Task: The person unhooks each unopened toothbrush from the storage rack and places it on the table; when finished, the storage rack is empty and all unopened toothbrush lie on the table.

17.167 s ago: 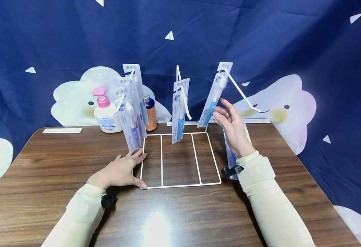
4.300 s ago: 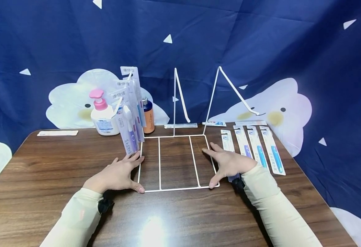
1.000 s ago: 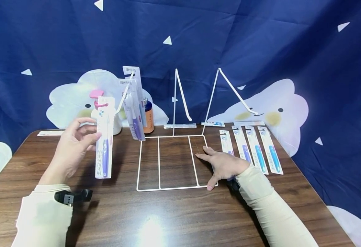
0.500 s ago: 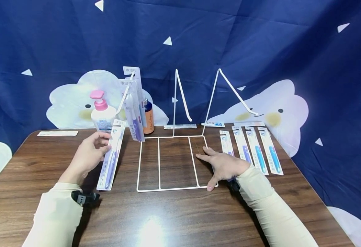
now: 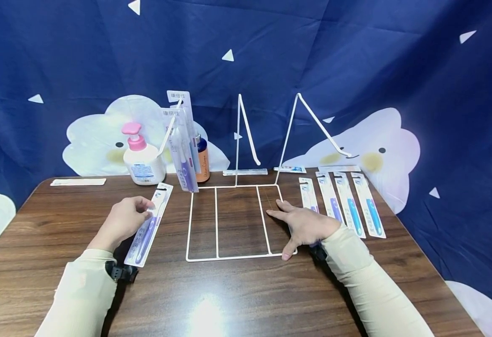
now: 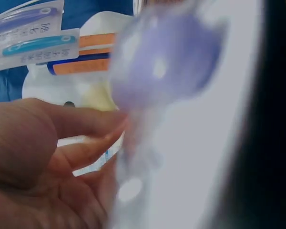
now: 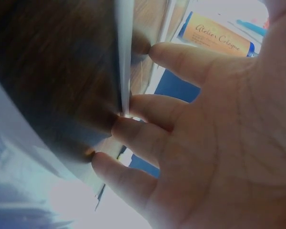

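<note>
Table (image 5: 246,299): brown wood-grain top, bearing every item below.
Wire rack (image 5: 217,221): white; flat gridded base in mid-table, three upright hook arms at its far edge.
Left hand (image 5: 121,223): on the table left of the rack; fingers curled over the left edge of the purple toothbrush pack, pinching it. The left wrist view shows the fingertips (image 6: 112,129) against the blister.
Right hand (image 5: 306,224): fingers straight and spread, pressing flat on the rack's right near corner; holds nothing.
Purple toothbrush pack (image 5: 150,224): long carded blister lying nearly flat on the table, just left of the rack base, top end pointing away.
Hanging packs (image 5: 182,150): a few toothbrush cards on the rack's left hook.
Row of packs (image 5: 342,203): four toothbrush cards lying side by side right of the rack; the nearest is partly hidden by the right hand.
Pump bottle (image 5: 141,161): white, pink top, far left.
Orange bottle (image 5: 202,164): behind the hanging packs.
</note>
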